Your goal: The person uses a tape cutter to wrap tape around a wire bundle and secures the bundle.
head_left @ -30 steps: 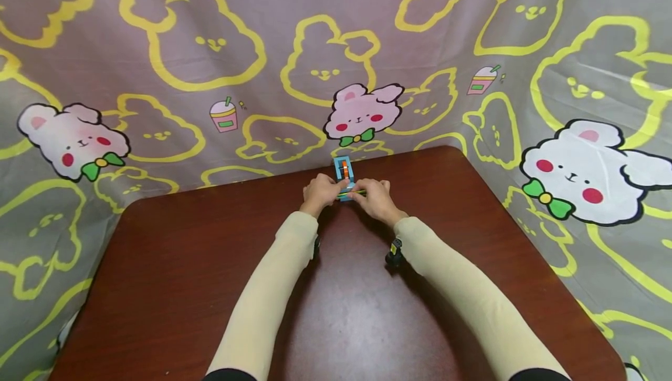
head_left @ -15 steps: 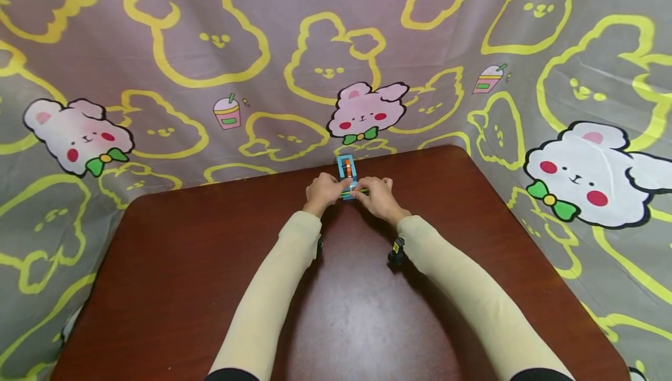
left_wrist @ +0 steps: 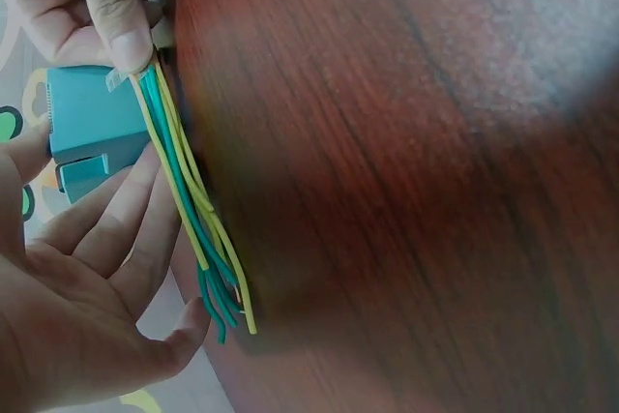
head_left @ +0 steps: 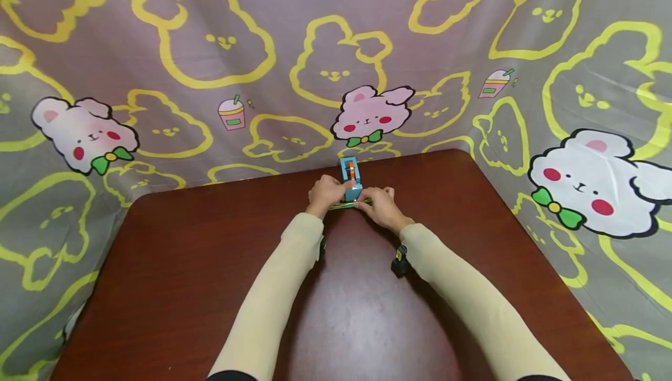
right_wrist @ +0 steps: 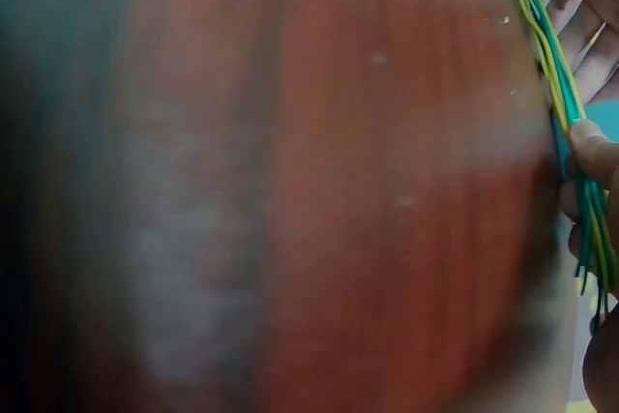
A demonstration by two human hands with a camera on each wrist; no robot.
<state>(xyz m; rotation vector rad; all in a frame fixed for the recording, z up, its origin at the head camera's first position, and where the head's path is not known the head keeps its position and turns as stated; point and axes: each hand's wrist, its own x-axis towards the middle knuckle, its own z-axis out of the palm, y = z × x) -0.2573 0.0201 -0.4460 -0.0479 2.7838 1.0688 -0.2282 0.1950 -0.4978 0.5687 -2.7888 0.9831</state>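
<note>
My right hand [head_left: 383, 209] pinches a bundle of green and yellow wires [left_wrist: 184, 181] between thumb and fingertips. The wires stick out on both sides of the pinch, with their loose ends fanning past my left palm. A blue tape dispenser [head_left: 349, 168] with an orange wheel stands at the table's far edge. My left hand [left_wrist: 106, 278] holds its near end, thumb on one side and fairly straight fingers on the other. A small clear strip, apparently tape [left_wrist: 117, 78], lies between dispenser and wires. In the right wrist view, the right thumb [right_wrist: 595, 149] presses on the wires; much of that hand is cut off.
The dark wooden table [head_left: 199, 287] has rounded far corners. A patterned cloth [head_left: 294, 31] hangs right behind its far edge and continues along the sides. A small black device [head_left: 400, 261] is strapped at the right wrist.
The wires and the right hand have come slightly toward me, showing more of the dispenser's near end. The wires' left ends now show more. The head view has shifted slightly.
</note>
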